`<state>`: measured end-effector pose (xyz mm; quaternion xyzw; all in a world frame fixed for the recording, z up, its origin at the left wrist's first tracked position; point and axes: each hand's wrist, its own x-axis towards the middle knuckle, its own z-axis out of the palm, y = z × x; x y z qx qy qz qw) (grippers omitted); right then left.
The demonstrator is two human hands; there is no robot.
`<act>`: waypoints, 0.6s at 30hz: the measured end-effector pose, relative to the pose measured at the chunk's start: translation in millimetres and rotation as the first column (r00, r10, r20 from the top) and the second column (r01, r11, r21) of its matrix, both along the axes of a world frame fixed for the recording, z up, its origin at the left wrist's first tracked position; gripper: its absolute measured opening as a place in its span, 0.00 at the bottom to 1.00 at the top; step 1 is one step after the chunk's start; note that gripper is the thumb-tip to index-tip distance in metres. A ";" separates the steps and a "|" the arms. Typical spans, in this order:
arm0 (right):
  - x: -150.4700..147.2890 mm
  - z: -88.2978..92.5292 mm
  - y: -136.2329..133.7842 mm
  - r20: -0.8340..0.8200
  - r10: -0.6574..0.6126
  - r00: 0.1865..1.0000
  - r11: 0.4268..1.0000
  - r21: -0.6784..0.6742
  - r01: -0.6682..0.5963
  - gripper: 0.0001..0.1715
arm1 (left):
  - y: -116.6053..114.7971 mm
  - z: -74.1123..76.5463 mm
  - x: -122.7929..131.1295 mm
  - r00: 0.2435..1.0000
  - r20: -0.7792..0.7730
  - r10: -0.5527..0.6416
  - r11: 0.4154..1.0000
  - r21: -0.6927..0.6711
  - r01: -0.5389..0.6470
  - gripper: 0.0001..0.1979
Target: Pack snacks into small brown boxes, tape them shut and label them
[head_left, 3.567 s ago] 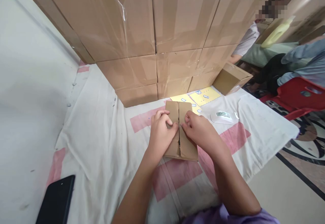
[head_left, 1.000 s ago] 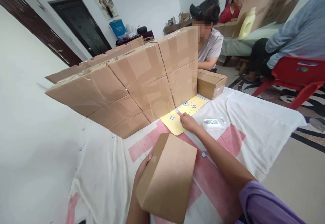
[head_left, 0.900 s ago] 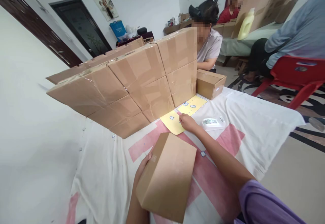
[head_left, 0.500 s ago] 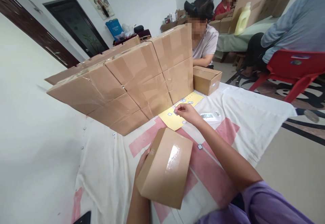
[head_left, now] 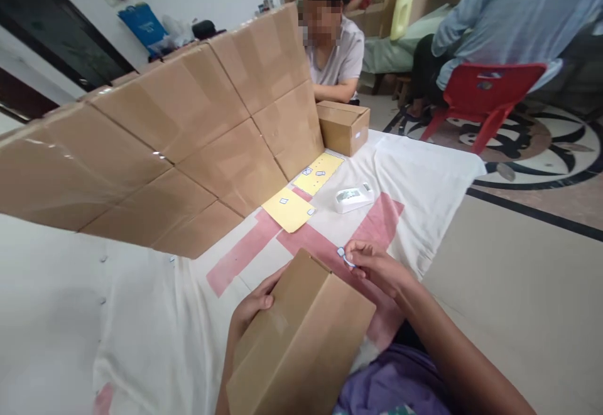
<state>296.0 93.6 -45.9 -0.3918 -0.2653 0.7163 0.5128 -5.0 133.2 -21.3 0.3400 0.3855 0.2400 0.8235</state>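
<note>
A brown cardboard box is tilted close to me, and my left hand holds it by its left side. To the right of the box, my right hand pinches a small white sticker with a blue edge. Another small blue-edged sticker shows just beyond those fingertips. Farther off lie a yellow sheet with a couple of stickers on it and a second yellow sheet with a few more.
Stacked cardboard boxes form a wall at the left. A smaller box and a white device stand on the cloth-covered table. A person sits across it; others sit farther back, one on a red chair.
My right hand has come back from the yellow sheet towards the box, with a sticker in its fingers. The box has turned in my left hand, and the view has shifted right.
</note>
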 end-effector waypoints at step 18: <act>21.1 -31.5 -43.4 -0.094 0.181 0.979 0.981 0.084 -0.174 0.24 | -79.8 76.3 9.5 0.666 -0.746 0.015 0.688 0.491 0.534 0.47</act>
